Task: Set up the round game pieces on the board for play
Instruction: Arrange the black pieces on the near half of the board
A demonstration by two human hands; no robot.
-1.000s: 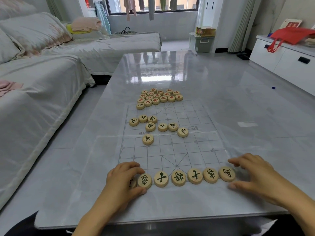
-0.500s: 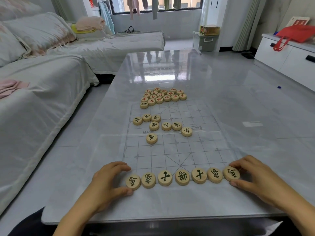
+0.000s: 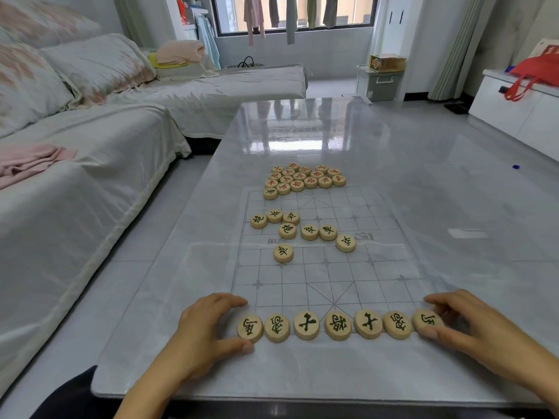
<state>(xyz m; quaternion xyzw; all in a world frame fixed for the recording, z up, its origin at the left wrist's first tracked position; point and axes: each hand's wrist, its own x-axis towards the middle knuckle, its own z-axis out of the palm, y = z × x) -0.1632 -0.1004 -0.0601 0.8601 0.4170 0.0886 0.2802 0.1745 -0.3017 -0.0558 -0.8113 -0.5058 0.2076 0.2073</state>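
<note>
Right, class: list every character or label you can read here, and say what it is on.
"士": third near-row piece and fifth near-row piece.
"將": middle near-row piece.
Other green-marked pieces, red-marked pieces, board lettering, box by the window: too small, stylised or blurred to read.

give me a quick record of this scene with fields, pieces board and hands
surface: glossy grey table
board: clear grid sheet lying flat on the table
near row: seven green-marked pieces side by side along the near edge
middle: eight loose green-marked pieces, not in a row
far end: cluster of red-marked pieces
left hand: cupped around the row's left end piece
right hand: cupped around the row's right end piece
</note>
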